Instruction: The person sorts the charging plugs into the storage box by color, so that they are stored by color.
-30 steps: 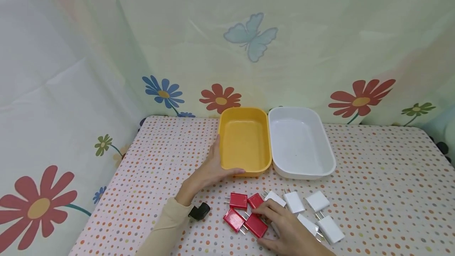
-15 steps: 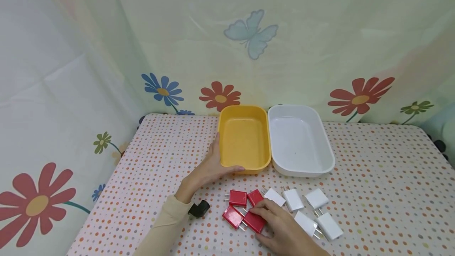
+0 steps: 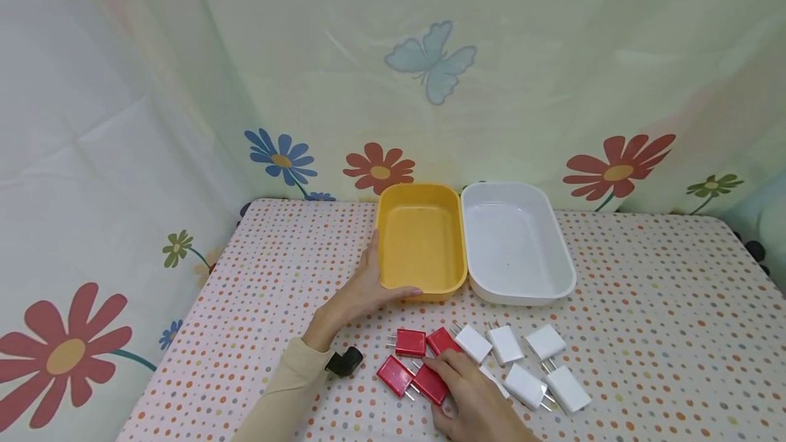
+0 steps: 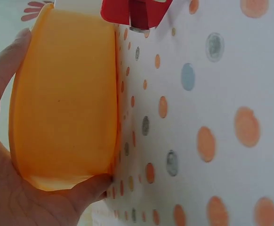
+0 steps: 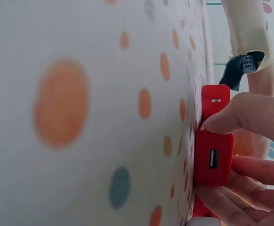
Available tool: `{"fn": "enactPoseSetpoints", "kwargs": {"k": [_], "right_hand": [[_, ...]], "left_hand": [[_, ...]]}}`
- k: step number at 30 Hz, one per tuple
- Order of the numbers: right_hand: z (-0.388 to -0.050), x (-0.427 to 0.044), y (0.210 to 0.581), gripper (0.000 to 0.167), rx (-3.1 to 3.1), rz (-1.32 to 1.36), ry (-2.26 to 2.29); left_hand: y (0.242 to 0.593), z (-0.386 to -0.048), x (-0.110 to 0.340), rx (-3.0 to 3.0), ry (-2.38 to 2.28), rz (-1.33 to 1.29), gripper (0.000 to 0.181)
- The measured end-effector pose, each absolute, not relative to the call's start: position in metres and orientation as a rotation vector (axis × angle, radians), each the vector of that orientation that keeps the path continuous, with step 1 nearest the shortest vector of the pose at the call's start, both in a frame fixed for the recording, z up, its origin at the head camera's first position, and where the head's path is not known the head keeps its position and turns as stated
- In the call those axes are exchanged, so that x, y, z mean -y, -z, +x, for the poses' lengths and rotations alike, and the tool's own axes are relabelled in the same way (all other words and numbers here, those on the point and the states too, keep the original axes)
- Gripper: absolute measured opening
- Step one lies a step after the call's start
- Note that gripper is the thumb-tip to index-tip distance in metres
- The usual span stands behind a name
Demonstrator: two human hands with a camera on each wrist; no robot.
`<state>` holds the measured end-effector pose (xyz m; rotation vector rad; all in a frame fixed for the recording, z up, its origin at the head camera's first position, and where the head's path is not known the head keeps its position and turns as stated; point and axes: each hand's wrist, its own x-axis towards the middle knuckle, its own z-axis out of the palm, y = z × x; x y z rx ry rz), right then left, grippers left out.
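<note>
A yellow plastic bin (image 3: 421, 247) stands at the back of the table. My left hand (image 3: 367, 285) holds its near left corner, thumb along the front and fingers along the left side. My right hand (image 3: 475, 398) grips a red USB wall charger (image 3: 430, 383) between thumb and fingers, low at the table. In the right wrist view the USB port of that charger (image 5: 213, 158) faces the camera. Beside it lie more red chargers: one to the left (image 3: 395, 375), one behind (image 3: 411, 343), and one partly hidden by the fingers (image 3: 442, 340).
A white bin (image 3: 516, 244) touches the yellow bin's right side. Several white wall chargers (image 3: 506, 344) lie right of the red ones, one partly covered by my right hand. A black strapped device (image 3: 345, 363) sits at my left wrist. A flowered curtain (image 3: 522, 87) hangs behind the table.
My right hand has shifted slightly left with the red charger, and the red charger beside it has slid left too. More of a white charger shows behind the hand. The left hand stays put.
</note>
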<state>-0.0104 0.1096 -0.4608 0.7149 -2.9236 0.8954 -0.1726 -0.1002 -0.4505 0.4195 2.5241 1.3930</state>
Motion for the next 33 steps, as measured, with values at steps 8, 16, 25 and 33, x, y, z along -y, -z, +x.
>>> {"fn": "enactPoseSetpoints", "kwargs": {"k": [8, 16, 25, 33], "right_hand": [[-0.014, -0.115, 0.453, 0.057, 3.009, 0.653, -1.029], [-0.026, -0.132, 0.426, 0.057, 2.981, 0.553, -1.111], [-0.064, -0.152, 0.378, 0.059, 2.829, 0.571, -1.153], [-0.113, -0.159, 0.327, 0.057, 2.665, 0.717, -1.025]], "left_hand": [[0.448, -0.171, 0.1, -2.488, -1.394, 0.361, 0.14], [0.446, -0.171, 0.101, -2.484, -1.388, 0.355, 0.14], [0.447, -0.175, 0.101, -2.444, -1.482, 0.436, 0.139], [0.45, -0.174, 0.101, -2.419, -1.511, 0.453, 0.133]]}}
